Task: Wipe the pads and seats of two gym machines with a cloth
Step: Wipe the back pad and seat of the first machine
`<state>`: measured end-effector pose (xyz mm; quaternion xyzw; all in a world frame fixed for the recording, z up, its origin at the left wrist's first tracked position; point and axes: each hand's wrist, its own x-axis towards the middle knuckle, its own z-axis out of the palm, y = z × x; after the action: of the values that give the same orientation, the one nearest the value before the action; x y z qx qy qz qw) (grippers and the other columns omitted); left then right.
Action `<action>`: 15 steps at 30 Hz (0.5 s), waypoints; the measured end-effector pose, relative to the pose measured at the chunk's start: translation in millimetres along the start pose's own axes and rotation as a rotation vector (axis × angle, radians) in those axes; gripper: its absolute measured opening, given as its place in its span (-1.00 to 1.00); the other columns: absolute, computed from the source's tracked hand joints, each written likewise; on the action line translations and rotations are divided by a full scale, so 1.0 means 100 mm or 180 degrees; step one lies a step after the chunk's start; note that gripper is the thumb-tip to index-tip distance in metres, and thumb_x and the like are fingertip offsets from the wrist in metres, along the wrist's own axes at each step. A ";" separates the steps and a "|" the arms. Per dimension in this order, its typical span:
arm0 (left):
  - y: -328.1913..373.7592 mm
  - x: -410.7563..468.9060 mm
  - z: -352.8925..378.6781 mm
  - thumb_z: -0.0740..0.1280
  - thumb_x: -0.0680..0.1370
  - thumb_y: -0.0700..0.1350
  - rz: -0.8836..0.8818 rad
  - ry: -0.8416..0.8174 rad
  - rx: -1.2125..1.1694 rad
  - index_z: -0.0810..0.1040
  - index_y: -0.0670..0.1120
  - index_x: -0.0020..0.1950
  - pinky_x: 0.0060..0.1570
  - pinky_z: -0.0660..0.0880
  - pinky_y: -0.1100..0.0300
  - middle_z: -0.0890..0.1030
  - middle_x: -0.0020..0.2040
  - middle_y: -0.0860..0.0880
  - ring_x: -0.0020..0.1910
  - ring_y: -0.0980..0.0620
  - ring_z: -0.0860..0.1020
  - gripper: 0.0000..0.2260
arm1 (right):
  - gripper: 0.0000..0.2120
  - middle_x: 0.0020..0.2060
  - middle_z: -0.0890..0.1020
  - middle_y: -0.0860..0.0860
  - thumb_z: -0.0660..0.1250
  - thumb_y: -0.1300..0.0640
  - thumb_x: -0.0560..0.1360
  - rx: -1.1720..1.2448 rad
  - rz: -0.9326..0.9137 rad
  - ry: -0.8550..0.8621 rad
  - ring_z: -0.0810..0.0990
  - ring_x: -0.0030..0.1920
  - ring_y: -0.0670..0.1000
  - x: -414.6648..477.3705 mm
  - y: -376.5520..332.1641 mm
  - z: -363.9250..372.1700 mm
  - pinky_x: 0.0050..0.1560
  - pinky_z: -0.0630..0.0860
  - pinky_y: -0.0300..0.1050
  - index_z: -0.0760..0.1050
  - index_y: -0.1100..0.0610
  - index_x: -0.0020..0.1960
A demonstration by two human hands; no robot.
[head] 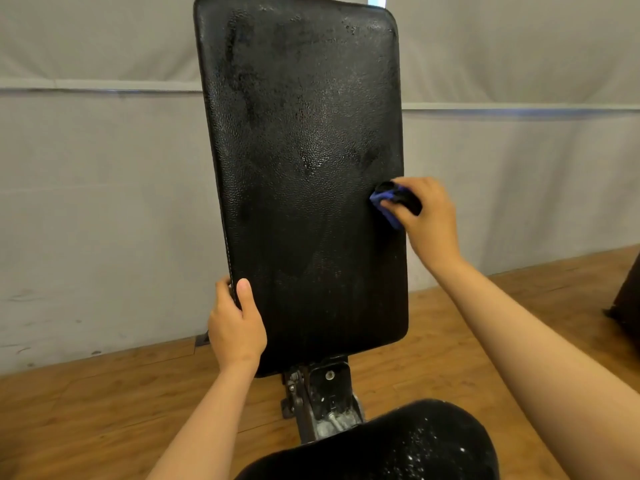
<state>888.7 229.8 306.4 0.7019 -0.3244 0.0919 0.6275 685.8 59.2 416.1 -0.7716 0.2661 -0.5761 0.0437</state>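
A tall black textured back pad of a gym bench stands nearly upright before me, with damp streaks on its upper half. My left hand grips the pad's lower left edge, thumb on the front face. My right hand presses a bunched blue and black cloth against the pad's right edge at mid height. Below, the black seat shows white specks on its surface.
A metal hinge bracket joins pad and seat. Grey padded wall stands close behind the bench. Wooden floor spreads to both sides. A dark object sits at the right edge.
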 end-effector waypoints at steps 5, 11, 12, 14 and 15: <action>-0.02 -0.01 0.01 -0.09 0.52 0.26 -0.0010 0.0020 0.0012 0.45 -0.16 0.14 -0.37 0.31 0.27 0.55 -0.17 -0.05 -0.29 0.13 0.46 -0.41 | -0.74 -0.03 0.58 0.17 0.41 0.17 0.43 -0.0001 0.0194 0.0321 0.50 0.03 0.14 0.20 0.10 -0.07 -0.02 0.32 -0.19 0.58 0.19 0.11; -0.02 0.01 0.01 -0.07 0.58 0.19 -0.0011 0.0037 0.0066 0.45 -0.18 0.18 -0.37 0.29 0.30 0.55 -0.14 -0.08 -0.26 0.06 0.46 -0.47 | -0.74 -0.04 0.57 0.03 0.43 0.18 0.45 0.0055 0.0355 -0.0132 0.51 0.03 0.07 -0.41 0.22 -0.06 0.01 0.41 -0.20 0.57 0.15 0.13; -0.03 0.01 0.02 -0.04 0.61 0.15 -0.0033 0.0031 0.0092 0.44 -0.18 0.18 -0.37 0.28 0.31 0.55 -0.14 -0.08 -0.27 0.08 0.44 -0.52 | -0.74 -0.05 0.55 -0.02 0.43 0.18 0.45 0.0038 0.0361 -0.0228 0.50 0.02 0.05 -0.55 0.24 -0.06 -0.02 0.37 -0.29 0.57 0.13 0.13; -0.02 0.01 0.01 -0.02 0.63 0.11 -0.0044 0.0011 0.0106 0.44 -0.19 0.17 -0.38 0.27 0.31 0.54 -0.15 -0.08 -0.30 0.12 0.42 -0.57 | -0.75 -0.06 0.53 -0.07 0.43 0.17 0.45 -0.0001 0.0384 -0.0421 0.49 0.01 0.01 -0.81 0.27 -0.08 -0.03 0.32 -0.38 0.56 0.10 0.13; -0.02 0.00 0.01 -0.03 0.61 0.14 -0.0030 0.0014 0.0087 0.44 -0.19 0.18 -0.38 0.26 0.31 0.54 -0.15 -0.08 -0.30 0.12 0.42 -0.53 | -0.75 -0.06 0.53 -0.09 0.43 0.16 0.45 -0.0027 0.0407 -0.0523 0.49 0.01 -0.01 -0.92 0.29 -0.09 -0.03 0.32 -0.39 0.56 0.08 0.13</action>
<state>889.5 229.0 304.9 0.7117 -0.3184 0.0949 0.6189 649.5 79.2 328.7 -0.7978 0.3128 -0.5058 0.0988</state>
